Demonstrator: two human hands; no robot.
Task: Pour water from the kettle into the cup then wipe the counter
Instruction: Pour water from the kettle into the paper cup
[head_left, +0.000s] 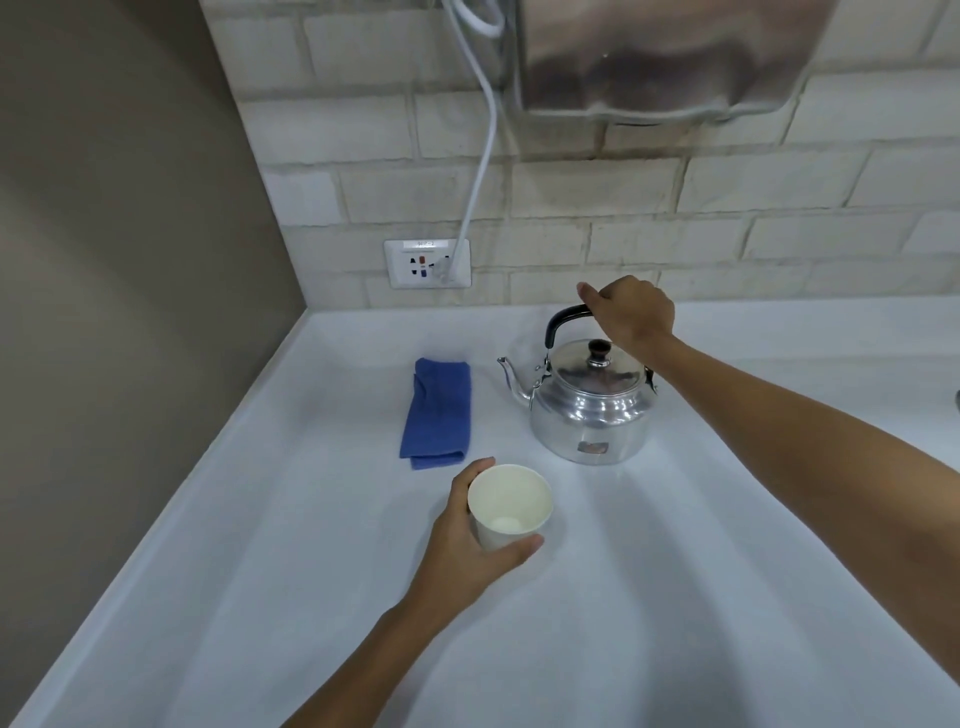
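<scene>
A shiny metal kettle (592, 410) stands upright on the white counter (675, 597), its spout pointing left. My right hand (631, 312) is closed around its black handle from above. A white paper cup (510, 506) stands in front of the kettle, nearer to me, and my left hand (467, 551) wraps around its left side. The cup looks empty. A folded blue cloth (438, 413) lies flat on the counter to the left of the kettle.
A brick-pattern wall runs along the back, with a wall socket (427, 263) and a white cable (480, 171) plugged into it. A metal appliance (660, 52) hangs above the kettle. A grey side wall (119, 260) closes the left.
</scene>
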